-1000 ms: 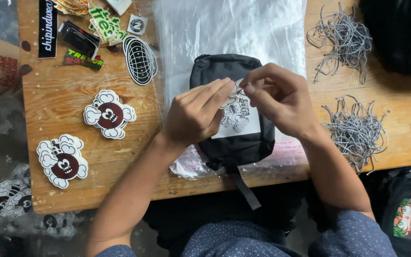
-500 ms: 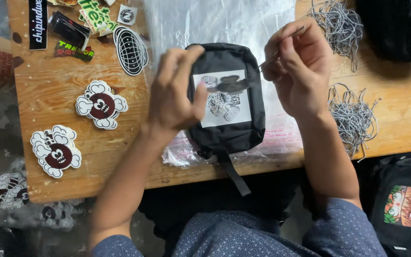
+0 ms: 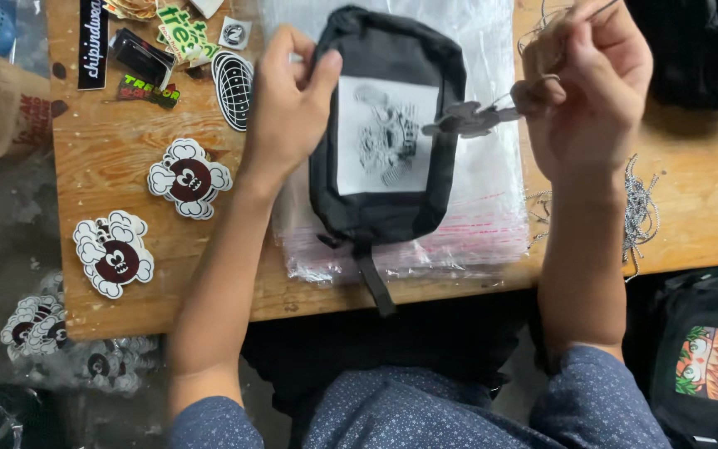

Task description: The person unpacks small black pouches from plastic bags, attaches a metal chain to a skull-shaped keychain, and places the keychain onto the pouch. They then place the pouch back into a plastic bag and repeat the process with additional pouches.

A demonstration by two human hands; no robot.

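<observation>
Now, left hand: the left hand (image 3: 292, 104) lies on the upper left corner of the black pouch (image 3: 388, 125); the fingers are curled over its edge and the thumb presses on the front, so it grips the pouch.
Left arm: it comes up from the lower edge of the view, bare, with a dark blue dotted sleeve at the shoulder, and bends slightly to the right at the wrist.
Right hand: the right hand (image 3: 587, 79) is raised above the right side of the tabletop (image 3: 110, 158); the fingers are closed in a pinch on a small grey flat charm (image 3: 469, 119) and a thin ball chain.
Right arm: it rises almost straight from the lower right, and the wrist is tilted to the left.
Pouch: it rests flat on a stack of clear plastic bags (image 3: 492, 224) in the middle of the tabletop, with a white printed patch on its front and a short strap that hangs over the near edge.
Charm: it hangs just above the right edge of the pouch.
Around: cartoon stickers (image 3: 189, 177) lie to the left, and a heap of ball chains (image 3: 641, 208) lies to the right.
</observation>
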